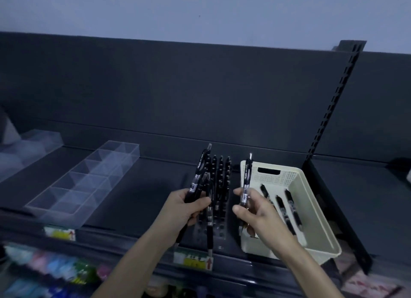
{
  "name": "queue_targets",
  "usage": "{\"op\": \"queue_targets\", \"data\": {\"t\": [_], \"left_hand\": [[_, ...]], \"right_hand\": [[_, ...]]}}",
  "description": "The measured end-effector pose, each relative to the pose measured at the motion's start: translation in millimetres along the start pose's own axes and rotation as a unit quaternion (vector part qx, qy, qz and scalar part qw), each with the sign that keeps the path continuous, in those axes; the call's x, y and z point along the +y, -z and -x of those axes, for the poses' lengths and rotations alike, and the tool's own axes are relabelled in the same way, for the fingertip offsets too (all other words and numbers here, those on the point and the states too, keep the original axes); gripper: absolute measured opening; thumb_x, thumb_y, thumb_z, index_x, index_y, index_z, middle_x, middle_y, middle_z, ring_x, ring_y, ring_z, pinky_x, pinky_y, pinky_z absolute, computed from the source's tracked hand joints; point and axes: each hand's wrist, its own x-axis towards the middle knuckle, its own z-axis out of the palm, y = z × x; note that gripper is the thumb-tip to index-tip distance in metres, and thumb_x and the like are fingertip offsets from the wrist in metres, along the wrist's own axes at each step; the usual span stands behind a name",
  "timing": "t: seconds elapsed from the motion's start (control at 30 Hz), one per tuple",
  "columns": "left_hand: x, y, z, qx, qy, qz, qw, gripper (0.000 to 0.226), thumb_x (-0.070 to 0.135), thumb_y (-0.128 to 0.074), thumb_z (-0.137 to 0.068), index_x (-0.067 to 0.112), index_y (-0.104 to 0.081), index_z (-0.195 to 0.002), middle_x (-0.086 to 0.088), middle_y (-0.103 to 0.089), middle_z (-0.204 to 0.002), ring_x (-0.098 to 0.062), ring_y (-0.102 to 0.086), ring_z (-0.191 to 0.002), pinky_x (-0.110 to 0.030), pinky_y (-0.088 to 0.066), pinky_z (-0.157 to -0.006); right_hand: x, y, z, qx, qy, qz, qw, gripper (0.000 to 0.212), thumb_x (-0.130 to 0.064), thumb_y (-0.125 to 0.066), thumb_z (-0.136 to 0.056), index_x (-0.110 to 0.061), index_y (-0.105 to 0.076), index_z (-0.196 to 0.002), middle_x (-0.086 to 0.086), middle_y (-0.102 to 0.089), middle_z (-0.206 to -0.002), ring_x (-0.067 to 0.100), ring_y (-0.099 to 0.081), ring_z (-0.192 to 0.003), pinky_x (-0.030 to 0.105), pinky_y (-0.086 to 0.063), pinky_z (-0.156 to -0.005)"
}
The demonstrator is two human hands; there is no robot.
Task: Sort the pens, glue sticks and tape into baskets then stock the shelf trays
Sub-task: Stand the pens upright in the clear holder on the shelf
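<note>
Pens gripped fanned in left hand; pen pinched upright by right hand. Risk: fanned bundle loosened, pens scattered over tray at 12 o'clock.

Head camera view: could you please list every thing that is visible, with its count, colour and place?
Perforated plastic basket: one, cream, right side of the shelf.
Click pens in the basket: three, black, lying on its floor.
Clear plastic divided tray: one, transparent, left side of the shelf.
Rows of pens in the display tray: many, black, centre.
Price labels: two, yellow, shelf's front edge.
Metal shelf: one, dark grey.
Blurred goods: multicoloured, lower left.
Left hand: grips a bunch of black pens.
Right hand: pinches a single black pen upright.
</note>
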Motion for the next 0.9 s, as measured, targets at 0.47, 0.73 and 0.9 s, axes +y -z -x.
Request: {"op": "queue_targets", "data": {"t": [0.47,0.73,0.9], "left_hand": [[-31,79,-9,-0.054,0.067,-0.063,0.994,0.015,0.002,-0.062,-0.085,0.008,-0.056,-0.072,0.008,-0.045,-0.044,-0.008,-0.032,-0.045,-0.018,-0.027,-0.042],[-39,77,-15,-0.045,0.07,-0.058,0.995,0.015,0.003,-0.063,-0.085,0.008,-0.055,-0.073,0.005,-0.04,-0.049,-0.006,-0.032,-0.043,-0.017,-0.026,-0.04],[-40,72,-18,-0.046,0.066,-0.058,0.995,0.016,0.003,-0.064,-0.085,0.009,-0.056,-0.072,0.005,-0.039,-0.048,-0.006,-0.032,-0.042,-0.017,-0.026,-0.04]], "right_hand": [[19,-66,-29,0.201,-0.053,0.283,0.937,0.019,-0.012,-0.048,-0.095,-0.001,-0.054,-0.109,0.012,-0.066,-0.099,0.027,-0.062,-0.091,0.028,-0.044,-0.075],[28,-80,-39,0.132,-0.119,0.424,0.888,0.013,-0.005,-0.045,-0.093,0.001,-0.054,-0.101,0.015,-0.065,-0.095,0.028,-0.061,-0.081,0.029,-0.044,-0.065],[34,-81,-42,0.13,-0.146,0.419,0.887,0.01,-0.004,-0.047,-0.091,-0.001,-0.057,-0.092,0.015,-0.062,-0.094,0.029,-0.06,-0.086,0.027,-0.041,-0.067]]}}
